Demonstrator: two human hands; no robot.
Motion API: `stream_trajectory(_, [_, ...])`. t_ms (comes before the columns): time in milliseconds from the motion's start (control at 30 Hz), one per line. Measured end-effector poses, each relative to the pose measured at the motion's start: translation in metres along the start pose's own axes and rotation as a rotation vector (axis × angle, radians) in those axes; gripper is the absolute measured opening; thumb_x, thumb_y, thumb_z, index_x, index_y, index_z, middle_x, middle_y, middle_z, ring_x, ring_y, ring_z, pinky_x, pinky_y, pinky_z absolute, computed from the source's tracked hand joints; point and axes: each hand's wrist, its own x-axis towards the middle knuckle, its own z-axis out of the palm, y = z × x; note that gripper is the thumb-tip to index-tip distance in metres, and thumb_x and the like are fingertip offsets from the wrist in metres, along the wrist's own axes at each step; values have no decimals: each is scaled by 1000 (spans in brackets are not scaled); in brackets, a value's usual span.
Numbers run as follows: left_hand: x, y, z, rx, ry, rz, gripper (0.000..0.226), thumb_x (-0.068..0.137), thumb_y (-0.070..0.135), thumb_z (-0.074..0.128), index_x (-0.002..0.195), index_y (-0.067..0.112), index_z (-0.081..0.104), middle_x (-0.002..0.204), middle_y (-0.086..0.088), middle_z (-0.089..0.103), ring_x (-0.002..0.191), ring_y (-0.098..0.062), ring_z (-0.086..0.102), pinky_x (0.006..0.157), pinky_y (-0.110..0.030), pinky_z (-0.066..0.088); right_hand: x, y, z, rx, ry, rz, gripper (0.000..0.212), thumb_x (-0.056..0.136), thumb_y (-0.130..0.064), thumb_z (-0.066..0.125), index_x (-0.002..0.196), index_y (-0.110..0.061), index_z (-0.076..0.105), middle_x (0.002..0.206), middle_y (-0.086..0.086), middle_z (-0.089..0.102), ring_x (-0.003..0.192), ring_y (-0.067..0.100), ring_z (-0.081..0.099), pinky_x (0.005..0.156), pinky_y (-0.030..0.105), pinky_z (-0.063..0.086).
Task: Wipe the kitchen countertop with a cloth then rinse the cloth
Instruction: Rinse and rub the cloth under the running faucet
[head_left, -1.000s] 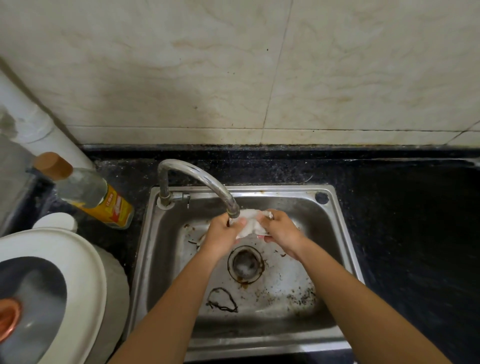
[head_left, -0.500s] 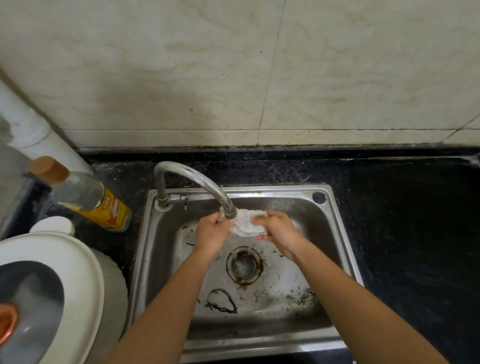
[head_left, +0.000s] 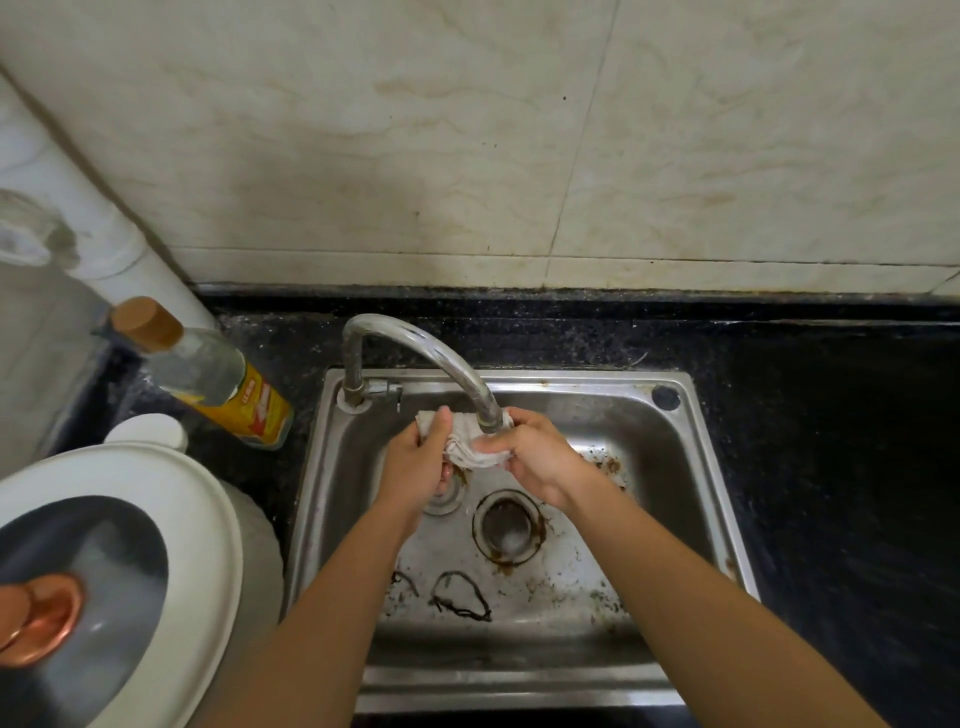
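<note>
— What is found at the far left?
— A white lid (head_left: 208, 519) with a dark window and a copper-coloured knob (head_left: 41, 618) is seen at the lower left. A white pipe (head_left: 78, 208) is set against the wall behind it. A clear bottle (head_left: 208, 379) with a brown cap and a yellow label is stood on the black countertop (head_left: 831, 467), just left of the sink (head_left: 519, 696).

— How is the sink laid out?
— It is sunk into the countertop, and its floor is stained. A round drain (head_left: 506, 527) is seen near the middle. A curved faucet (head_left: 415, 343) is mounted at the back left corner and arched out over the basin.

— And the left hand (head_left: 415, 462)?
— Its fingers are curled round the left end of the cloth (head_left: 470, 447), with the thumb laid over the top.

— Where is the cloth kept?
— It is bunched between both hands, held above the basin directly under the spout's end.

— And the right hand (head_left: 535, 457)?
— Its fingers and thumb are closed tightly on the cloth's right side. Bare countertop is seen beyond it.
</note>
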Motion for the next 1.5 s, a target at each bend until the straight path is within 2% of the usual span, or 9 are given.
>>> stream_trajectory(167, [-3, 1, -4, -88, -53, -3, 19, 86, 29, 68, 94, 12, 64, 84, -8, 71, 68, -18, 64, 62, -31, 51, 3, 1, -1, 54, 58, 0, 34, 73, 18, 64, 102, 0, 61, 98, 17, 67, 92, 29, 65, 88, 38, 52])
stream_trajectory(367, [2, -5, -11, -93, -98, -19, 24, 81, -2, 68, 96, 15, 62, 97, -11, 65, 77, -23, 57, 66, -32, 47, -1, 7, -14, -376, 4, 2, 20, 85, -9, 70, 104, -12, 69, 103, 8, 72, 98, 23, 65, 79, 30, 51])
stream_trajectory(533, [-5, -5, -1, -61, -134, 31, 10, 92, 13, 59, 95, 16, 69, 74, -6, 58, 66, -17, 47, 59, -27, 39, 1, 9, -9, -573, 19, -84, 20, 97, -19, 56, 105, -2, 63, 84, 4, 62, 70, 10, 55, 59, 22, 44])
stream_trajectory(800, [-8, 5, 15, 134, 19, 76, 32, 94, 42, 52, 80, 19, 68, 64, 6, 62, 54, -5, 50, 52, -25, 39, 7, 18, 6, -620, 160, -162, 24, 99, -27, 49, 97, -9, 66, 89, 7, 69, 81, 15, 64, 75, 32, 54])
stream_trajectory(933, [-10, 8, 14, -77, -171, -43, 20, 91, 17, 61, 102, 0, 66, 68, 2, 61, 50, -2, 51, 44, -14, 39, 2, 8, -1, -548, 271, -85, 42, 100, -45, 41, 83, -15, 64, 56, -7, 48, 49, 6, 44, 50, 21, 36])
stream_trajectory(1033, [-8, 7, 10, -143, -220, -77, 16, 87, 7, 65, 102, 1, 68, 81, -4, 69, 68, -8, 63, 57, -17, 50, -1, 6, -5, -574, 220, -63, 46, 100, -47, 38, 72, -15, 55, 53, -6, 42, 40, 4, 37, 41, 18, 30])
stream_trajectory(1200, [-9, 2, 14, 81, -57, 43, 23, 96, 28, 52, 87, 15, 68, 72, -3, 64, 62, -10, 52, 56, -23, 42, -6, 8, -3, -663, 36, -177, 12, 102, -19, 44, 99, -14, 55, 66, -7, 50, 46, -1, 49, 45, 12, 34])
stream_trajectory(1300, [-10, 5, 22, 43, -7, 31, 32, 98, 35, 47, 101, 9, 67, 86, -11, 69, 80, -14, 64, 60, -28, 48, -5, 13, 3, -670, 29, -199, 17, 101, -17, 46, 114, -7, 52, 76, -4, 54, 58, 0, 49, 51, 14, 35])
stream_trajectory(1500, [-8, 10, 27, 70, 90, -7, 42, 97, 45, 42, 82, 14, 66, 64, 2, 59, 52, -9, 49, 49, -24, 34, -5, 22, 11, -530, 5, -166, 35, 92, -20, 43, 126, -16, 49, 111, -1, 64, 100, 9, 62, 84, 27, 52])
